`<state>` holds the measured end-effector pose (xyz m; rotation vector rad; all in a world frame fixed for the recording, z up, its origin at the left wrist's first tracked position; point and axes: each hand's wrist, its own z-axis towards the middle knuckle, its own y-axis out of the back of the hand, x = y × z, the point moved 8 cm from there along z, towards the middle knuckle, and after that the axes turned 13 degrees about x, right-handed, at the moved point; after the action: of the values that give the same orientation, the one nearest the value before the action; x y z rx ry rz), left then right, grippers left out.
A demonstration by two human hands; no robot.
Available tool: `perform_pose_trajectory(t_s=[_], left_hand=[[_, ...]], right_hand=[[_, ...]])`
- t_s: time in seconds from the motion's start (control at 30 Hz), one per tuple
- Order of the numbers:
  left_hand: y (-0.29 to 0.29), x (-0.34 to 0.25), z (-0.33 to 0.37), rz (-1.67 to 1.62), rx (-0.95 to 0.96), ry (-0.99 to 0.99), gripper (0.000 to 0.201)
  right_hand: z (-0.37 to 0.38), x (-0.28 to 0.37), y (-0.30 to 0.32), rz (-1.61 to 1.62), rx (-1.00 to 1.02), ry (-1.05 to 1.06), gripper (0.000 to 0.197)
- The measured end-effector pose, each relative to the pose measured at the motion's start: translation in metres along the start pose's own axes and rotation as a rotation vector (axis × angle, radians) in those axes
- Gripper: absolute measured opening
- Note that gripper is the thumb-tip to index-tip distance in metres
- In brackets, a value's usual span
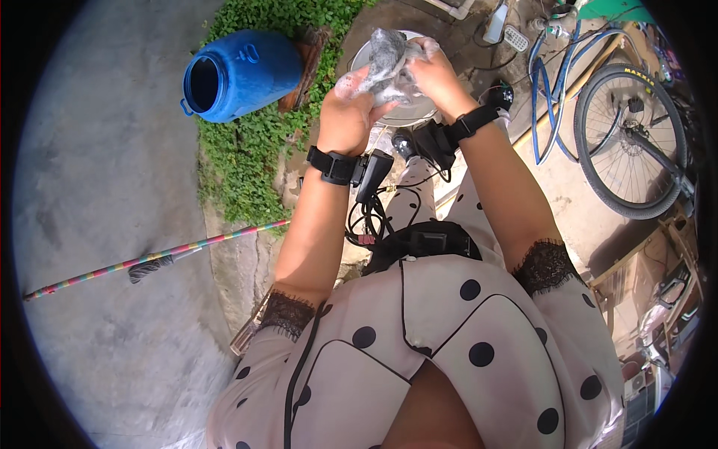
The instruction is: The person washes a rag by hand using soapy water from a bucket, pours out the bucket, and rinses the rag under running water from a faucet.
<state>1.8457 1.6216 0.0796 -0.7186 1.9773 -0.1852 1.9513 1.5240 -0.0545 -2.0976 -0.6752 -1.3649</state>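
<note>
The left hand [345,112] and the right hand [436,73] both squeeze a wet, soapy grey cloth [387,61] tight in their fingers, holding it up over a round metal bowl [407,112] on the ground, near a blue barrel [239,75] lying by the grass [243,161].

Bright daylight throughout, hard and from overhead — strongest on the pale concrete floor [97,187], washed nearly white at left. Soft glare on the blue barrel [243,71] and on the wet grey cloth [385,63]. Deep shade at the right, under the bicycle wheel [632,138] and around the clutter below it. Heavy fisheye bending — straight striped stick [149,258] curved, black vignette ringing the frame. Sharp in the centre, softer and smeared toward the rim. Little motion blur.
</note>
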Motion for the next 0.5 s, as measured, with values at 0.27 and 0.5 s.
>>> perform_pose_trajectory(t_s=[0.27,0.5], left_hand=[[0.035,0.017,0.0,0.032,0.0,0.068,0.031],[0.014,0.0,0.005,-0.386,0.268,0.114,0.057]], right_hand=[[-0.049,0.073,-0.046,0.293,0.169,-0.145,0.036],[-0.095,0.154,-0.077,-0.664,0.022,0.701,0.026]])
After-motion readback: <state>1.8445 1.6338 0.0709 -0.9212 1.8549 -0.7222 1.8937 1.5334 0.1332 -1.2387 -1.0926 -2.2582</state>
